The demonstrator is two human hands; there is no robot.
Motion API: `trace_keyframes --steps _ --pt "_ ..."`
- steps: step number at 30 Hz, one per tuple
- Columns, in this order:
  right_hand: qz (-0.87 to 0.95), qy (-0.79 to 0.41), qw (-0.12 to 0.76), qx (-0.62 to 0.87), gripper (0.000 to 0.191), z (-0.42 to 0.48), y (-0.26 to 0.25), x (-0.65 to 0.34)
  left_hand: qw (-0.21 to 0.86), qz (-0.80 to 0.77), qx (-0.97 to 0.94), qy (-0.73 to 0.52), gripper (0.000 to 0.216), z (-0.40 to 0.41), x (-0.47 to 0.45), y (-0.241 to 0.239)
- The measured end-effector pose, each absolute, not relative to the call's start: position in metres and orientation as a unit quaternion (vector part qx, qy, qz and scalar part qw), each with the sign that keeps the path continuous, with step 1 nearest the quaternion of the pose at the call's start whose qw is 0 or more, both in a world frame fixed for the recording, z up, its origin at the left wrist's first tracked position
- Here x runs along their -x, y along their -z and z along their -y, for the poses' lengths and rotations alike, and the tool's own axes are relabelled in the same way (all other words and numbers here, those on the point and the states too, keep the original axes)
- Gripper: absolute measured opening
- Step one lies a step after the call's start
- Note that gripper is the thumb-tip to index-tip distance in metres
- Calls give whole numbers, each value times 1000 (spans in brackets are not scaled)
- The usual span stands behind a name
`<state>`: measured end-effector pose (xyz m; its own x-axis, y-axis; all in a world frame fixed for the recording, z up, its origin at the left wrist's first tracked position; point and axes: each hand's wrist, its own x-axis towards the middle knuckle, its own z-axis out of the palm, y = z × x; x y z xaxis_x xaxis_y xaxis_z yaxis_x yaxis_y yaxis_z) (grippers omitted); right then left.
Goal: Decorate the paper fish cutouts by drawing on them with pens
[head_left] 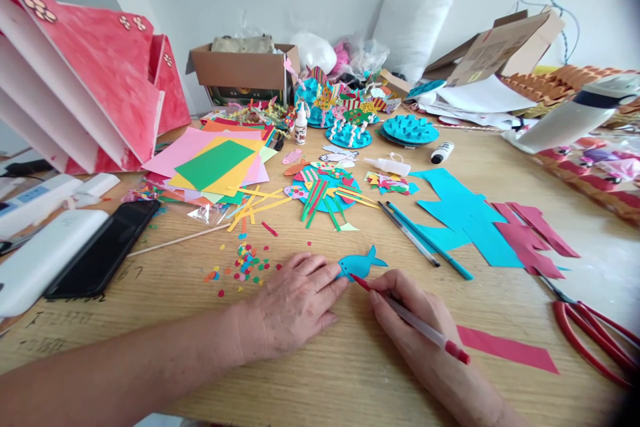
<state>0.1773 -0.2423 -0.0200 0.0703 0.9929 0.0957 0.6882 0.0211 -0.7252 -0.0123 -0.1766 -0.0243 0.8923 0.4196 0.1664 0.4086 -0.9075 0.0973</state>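
Observation:
A small blue paper fish (361, 264) lies on the wooden table (350, 373) near the front. My left hand (295, 300) rests flat on the table with its fingers stretched out, the fingertips pressing on the fish's left end. My right hand (417, 330) is closed around a red pen (410, 320) whose tip touches the lower edge of the fish.
Red scissors (595, 337) and a red paper strip (507, 349) lie at the right. Blue and red paper scraps (480, 220), two pencils (420, 237), glue bottles (390, 165), coloured sheets (215, 167), confetti dots (245, 263) and a black phone (107, 247) cover the table; boxes stand behind.

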Motion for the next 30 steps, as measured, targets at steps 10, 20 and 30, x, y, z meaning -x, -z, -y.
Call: trace_keyframes --steps 10,20,30 --pt "638 -234 325 658 13 241 21 -178 28 -210 -973 -93 44 177 13 25" --pt "641 -235 321 656 14 241 20 -178 30 -211 -973 -88 43 177 14 26" --pt "643 -225 328 655 13 241 22 -177 42 -212 -973 -85 44 177 13 26"
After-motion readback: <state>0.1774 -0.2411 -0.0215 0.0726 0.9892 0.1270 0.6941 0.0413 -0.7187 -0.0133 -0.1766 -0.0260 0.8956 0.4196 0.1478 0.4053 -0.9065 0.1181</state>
